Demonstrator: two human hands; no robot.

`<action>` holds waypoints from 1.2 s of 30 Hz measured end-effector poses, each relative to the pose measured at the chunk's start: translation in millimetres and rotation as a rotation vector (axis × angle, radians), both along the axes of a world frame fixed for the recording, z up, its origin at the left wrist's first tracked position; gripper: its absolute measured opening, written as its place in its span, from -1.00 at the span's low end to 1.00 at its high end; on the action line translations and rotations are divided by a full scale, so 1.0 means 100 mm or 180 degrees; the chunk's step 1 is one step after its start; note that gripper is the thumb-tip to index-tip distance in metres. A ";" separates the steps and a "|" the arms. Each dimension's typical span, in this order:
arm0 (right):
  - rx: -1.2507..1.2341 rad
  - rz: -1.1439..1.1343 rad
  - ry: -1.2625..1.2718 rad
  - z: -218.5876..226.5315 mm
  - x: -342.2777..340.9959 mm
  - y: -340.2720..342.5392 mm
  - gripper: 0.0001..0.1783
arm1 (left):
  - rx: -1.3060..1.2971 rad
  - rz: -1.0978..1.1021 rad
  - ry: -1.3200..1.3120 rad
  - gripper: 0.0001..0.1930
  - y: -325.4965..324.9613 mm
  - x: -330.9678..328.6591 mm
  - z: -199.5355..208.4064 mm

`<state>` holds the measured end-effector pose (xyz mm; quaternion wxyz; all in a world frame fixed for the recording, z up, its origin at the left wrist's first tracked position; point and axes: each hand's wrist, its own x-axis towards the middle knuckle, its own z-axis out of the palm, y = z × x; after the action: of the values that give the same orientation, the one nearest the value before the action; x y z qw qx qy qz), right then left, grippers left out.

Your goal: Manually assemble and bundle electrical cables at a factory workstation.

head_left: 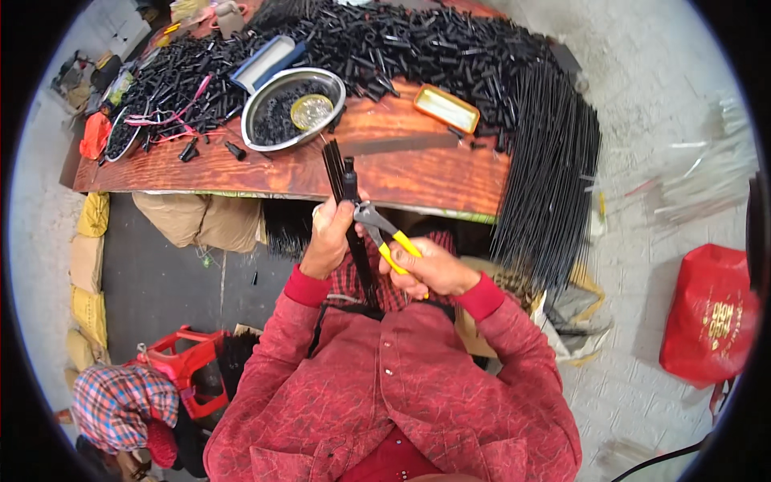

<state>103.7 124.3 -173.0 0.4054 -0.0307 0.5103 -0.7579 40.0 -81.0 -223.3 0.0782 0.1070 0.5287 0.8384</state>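
Note:
My left hand (325, 239) is closed around an upright bundle of thin black rods (332, 169) near the table's front edge. A small black tubular fitting (350, 178) stands among them, just above my thumb. In my right hand (438, 269) I grip end-cutting pliers (399, 242) with yellow handles. Their dark metal jaws are against the black piece beside my left thumb; whether they bite on it I cannot tell. The lower part of the bundle runs down in front of my lap.
On the wooden table (418, 177), a metal bowl (250, 120) holds small black bits and a round yellowish container (312, 112). Behind lies a heap of black fittings (409, 44). Long black rods (550, 161) hang over the right edge. A red bag (707, 313) stands right, a red stool (189, 361) left.

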 end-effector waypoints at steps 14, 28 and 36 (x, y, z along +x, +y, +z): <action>-0.0490 0.1046 -0.0482 0.13 -0.38 0.04 -0.31 | 0.0202 -0.0090 0.0154 -0.58 -0.14 -0.09 -0.01; 0.3607 0.0183 0.3748 0.58 -2.56 -0.83 -0.60 | 0.0880 -0.0182 -0.0124 -0.65 -0.41 -0.17 -0.12; 0.5035 0.0896 0.4583 0.20 -3.11 -1.17 -0.75 | 0.0973 -0.0086 -0.0254 -0.66 -0.53 -0.22 -0.20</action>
<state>-207.2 7.4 -153.3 -0.0016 -0.2569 0.9657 0.0363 17.7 -134.5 -243.1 0.0933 0.0914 0.3900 0.9115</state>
